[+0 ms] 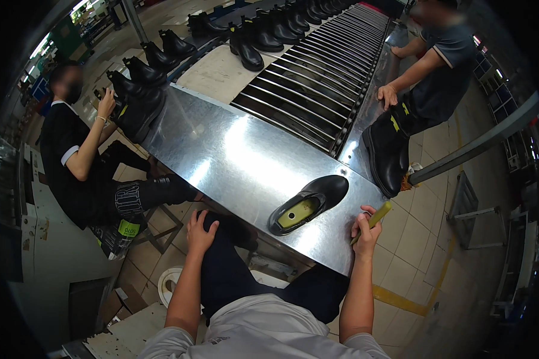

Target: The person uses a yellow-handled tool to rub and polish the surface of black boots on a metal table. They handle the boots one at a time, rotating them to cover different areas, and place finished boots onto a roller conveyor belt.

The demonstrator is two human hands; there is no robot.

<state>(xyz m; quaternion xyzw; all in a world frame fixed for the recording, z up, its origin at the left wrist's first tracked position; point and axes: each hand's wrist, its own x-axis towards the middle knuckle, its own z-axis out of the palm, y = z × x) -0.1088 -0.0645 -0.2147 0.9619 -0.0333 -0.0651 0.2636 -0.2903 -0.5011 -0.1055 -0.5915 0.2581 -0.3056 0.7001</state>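
Note:
My left hand [201,232] rests on my left knee, its fingers stretched out and holding nothing. By the table's right front corner, my right hand [365,232] is closed around a yellow-green stick-like tool [379,214]; its kind does not show clearly. One end of the tool points up and to the right. A black shoe [327,190] with a yellow-green insole lies sole down on the shiny metal table [221,155], left of my right hand and not touched by either hand.
A roller conveyor [311,84] runs away from the table, with rows of black boots [263,37] beside it. Black boots [382,143] stand at the table's right edge near a standing co-worker [443,72]. Another co-worker [72,143] sits at the left. A metal post [479,140] slants at the right.

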